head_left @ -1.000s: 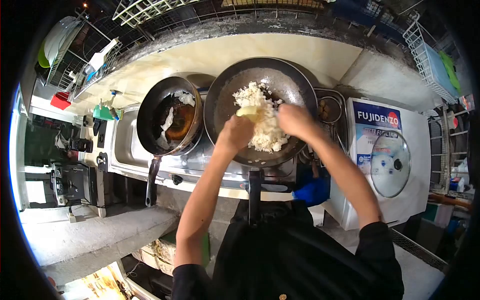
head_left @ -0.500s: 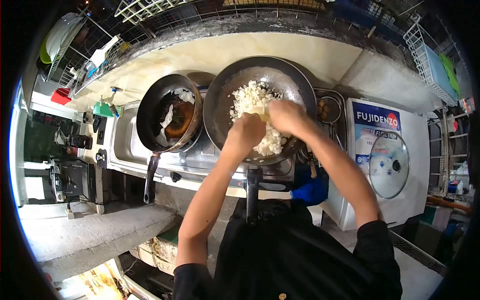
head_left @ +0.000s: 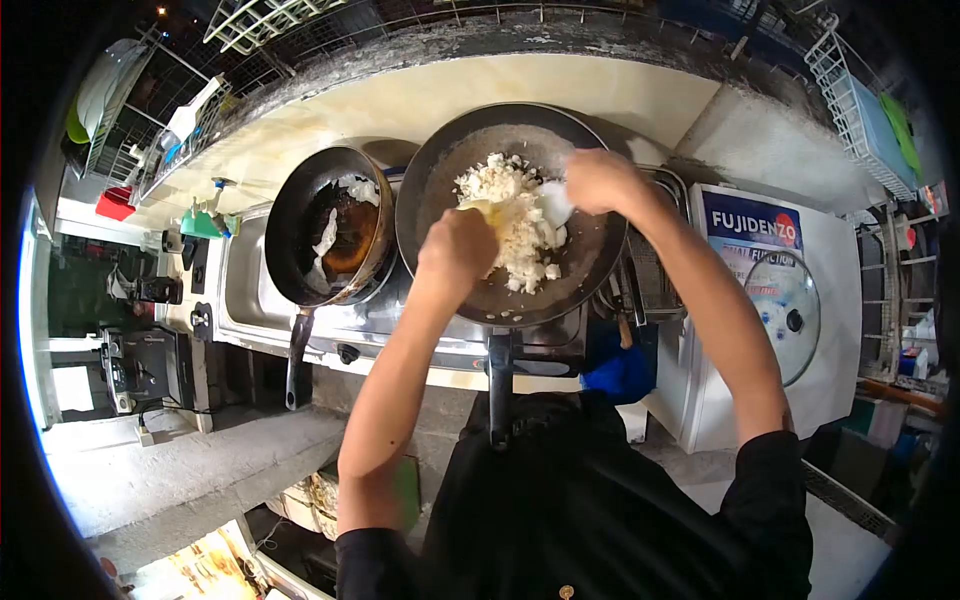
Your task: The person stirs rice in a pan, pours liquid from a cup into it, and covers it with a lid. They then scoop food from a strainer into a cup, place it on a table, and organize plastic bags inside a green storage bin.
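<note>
White crumbly food, like rice (head_left: 520, 250), lies in the middle of a large dark pan (head_left: 430, 190). Over the left part of this pan my left hand (head_left: 460, 243) is closed round a yellowish utensil, blurred, its tip at the food. My right hand (head_left: 603, 182), above the pan's right side, is closed on a white utensil (head_left: 555, 203) that touches the food. Fingers hide the handles of both utensils.
A smaller dark pan (head_left: 283, 205) with white scraps and brown residue stands left on the stove (head_left: 410, 335). Both pan handles point toward me. Beyond it is a sink (head_left: 240, 275). A glass lid (head_left: 800, 345) rests on a white appliance (head_left: 840, 300) at right.
My hands have moved apart, the left one leftward and the right one up and to the right. The white utensil now shows, and the food has shifted a little.
</note>
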Demonstrator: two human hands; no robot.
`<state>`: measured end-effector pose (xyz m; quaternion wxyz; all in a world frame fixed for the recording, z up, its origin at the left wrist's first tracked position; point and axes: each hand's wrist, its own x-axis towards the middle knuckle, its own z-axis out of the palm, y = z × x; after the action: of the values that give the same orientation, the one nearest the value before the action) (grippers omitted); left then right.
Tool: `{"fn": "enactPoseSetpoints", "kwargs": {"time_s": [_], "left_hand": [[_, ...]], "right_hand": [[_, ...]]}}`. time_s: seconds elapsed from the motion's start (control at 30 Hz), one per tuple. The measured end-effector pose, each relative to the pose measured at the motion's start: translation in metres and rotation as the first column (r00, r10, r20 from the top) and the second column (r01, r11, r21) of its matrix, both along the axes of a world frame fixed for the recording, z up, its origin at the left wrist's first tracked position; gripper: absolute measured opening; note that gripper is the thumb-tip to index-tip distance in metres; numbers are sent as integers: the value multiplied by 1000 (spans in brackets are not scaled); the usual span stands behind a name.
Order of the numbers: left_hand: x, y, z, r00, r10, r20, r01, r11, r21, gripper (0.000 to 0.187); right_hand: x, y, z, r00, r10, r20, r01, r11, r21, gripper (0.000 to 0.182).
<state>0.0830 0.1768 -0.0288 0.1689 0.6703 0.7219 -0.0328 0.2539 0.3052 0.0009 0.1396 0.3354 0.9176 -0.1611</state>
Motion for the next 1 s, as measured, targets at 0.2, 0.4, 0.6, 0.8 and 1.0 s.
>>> {"fn": "enactPoseSetpoints", "kwargs": {"time_s": [0.2,0.4,0.6,0.8,1.0], "left_hand": [[-19,9,-63,666,-385,-639,612,772,172,17],[5,-7,4,998,-36,-59,57,911,408,23],[-12,-26,-36,985,2,-170,21,991,132,21],[16,-24,9,946,-222,-235,285,915,284,14],[-23,-13,-55,989,-147,-23,137,961,-242,27]], "right_hand": [[-16,-29,-62,980,-119,-162,127,991,37,10],[-7,-34,-7,943,-90,-321,103,994,23,11],[8,-52,-25,942,-316,-113,311,949,-57,8],[-12,-58,-6,927,-230,-297,229,973,-39,12],[4,-35,-26,978,-165,131,181,976,-119,15]]}}
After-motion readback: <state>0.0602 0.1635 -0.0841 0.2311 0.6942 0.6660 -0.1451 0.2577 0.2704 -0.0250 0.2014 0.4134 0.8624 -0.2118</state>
